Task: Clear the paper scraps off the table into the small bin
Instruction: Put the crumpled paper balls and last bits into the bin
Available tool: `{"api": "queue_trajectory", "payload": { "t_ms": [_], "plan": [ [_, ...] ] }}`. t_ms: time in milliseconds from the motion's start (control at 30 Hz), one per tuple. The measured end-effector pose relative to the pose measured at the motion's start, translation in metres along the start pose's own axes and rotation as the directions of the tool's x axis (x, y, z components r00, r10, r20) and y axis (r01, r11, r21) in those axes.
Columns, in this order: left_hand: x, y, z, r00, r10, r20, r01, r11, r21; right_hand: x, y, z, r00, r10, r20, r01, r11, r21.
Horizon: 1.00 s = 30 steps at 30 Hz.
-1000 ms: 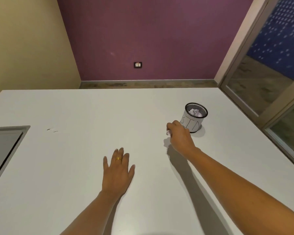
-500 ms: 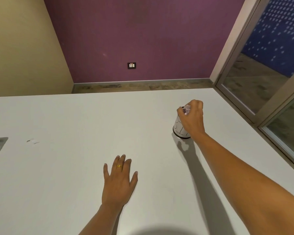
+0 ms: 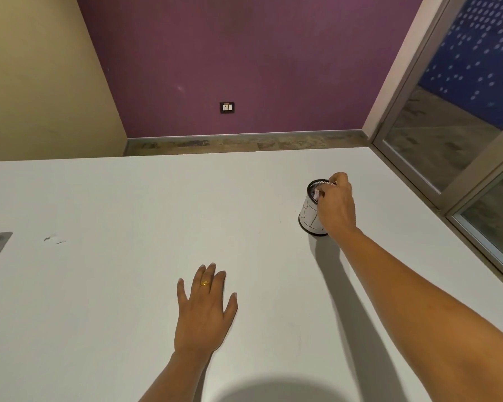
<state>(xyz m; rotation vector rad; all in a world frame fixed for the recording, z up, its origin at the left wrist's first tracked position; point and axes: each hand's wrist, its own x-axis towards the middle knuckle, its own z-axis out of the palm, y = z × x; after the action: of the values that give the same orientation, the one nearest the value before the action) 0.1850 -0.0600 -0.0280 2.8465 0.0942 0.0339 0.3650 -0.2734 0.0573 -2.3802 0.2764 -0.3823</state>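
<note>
White worktop (image 3: 128,198) all around, and the right hand (image 3: 336,204) is right over the small bin (image 3: 310,219), fingers curled together, pinching a white paper scrap (image 3: 316,194) at the mesh rim. The bin stands upright toward the worktop's far right side, with the hand covering its right half. The left hand (image 3: 204,309) lies flat nearer the person, fingers spread apart and holding nothing, a gold ring (image 3: 205,283) on one finger. Two tiny scraps (image 3: 54,239) lie well apart from the bin, out on the left.
</note>
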Motion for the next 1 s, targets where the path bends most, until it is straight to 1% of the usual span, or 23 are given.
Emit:
{"api": "queue_trajectory", "payload": {
  "t_ms": [33,100,200,300,400,533,633,767,900,1000],
  "plan": [
    [0.000,0.000,0.000,1.000,-0.003,0.001,0.003,1.000,-0.006,-0.001,-0.002,-0.001,1.000,-0.002,-0.031,0.001,1.000,-0.030],
    [0.000,-0.001,0.001,1.000,-0.005,-0.003,0.005,1.000,-0.017,0.001,0.000,0.000,0.999,-0.006,-0.031,0.003,0.996,-0.084],
    [0.000,-0.001,0.003,1.000,-0.007,-0.003,0.007,1.000,-0.015,0.006,-0.001,0.001,0.997,0.041,0.060,-0.034,0.992,-0.120],
    [0.000,-0.002,0.004,1.000,-0.007,-0.004,0.007,1.000,-0.015,0.020,-0.004,0.000,0.984,0.072,0.163,-0.030,0.968,-0.247],
    [0.000,-0.002,0.003,1.000,-0.016,0.004,0.016,1.000,-0.004,0.031,-0.007,-0.003,0.962,0.124,0.243,-0.036,0.941,-0.337],
    [0.001,0.000,0.002,0.999,-0.027,0.019,0.026,1.000,0.007,0.044,-0.007,-0.001,0.934,0.172,0.314,-0.032,0.913,-0.406],
    [0.001,0.000,0.001,0.999,-0.028,0.020,0.027,0.999,0.024,0.048,-0.009,0.001,0.912,0.187,0.365,0.010,0.880,-0.475],
    [0.001,0.002,-0.002,0.999,-0.030,0.013,0.030,0.998,0.047,0.051,-0.013,-0.002,0.858,0.214,0.466,0.108,0.813,-0.572],
    [0.001,0.002,-0.001,0.999,-0.034,0.016,0.034,0.999,0.034,0.054,-0.010,-0.002,0.799,0.212,0.562,0.199,0.790,-0.580],
    [0.000,0.002,-0.002,0.999,-0.034,0.010,0.033,0.998,0.053,0.056,-0.008,-0.003,0.775,0.207,0.597,0.226,0.791,-0.568]
  ]
}}
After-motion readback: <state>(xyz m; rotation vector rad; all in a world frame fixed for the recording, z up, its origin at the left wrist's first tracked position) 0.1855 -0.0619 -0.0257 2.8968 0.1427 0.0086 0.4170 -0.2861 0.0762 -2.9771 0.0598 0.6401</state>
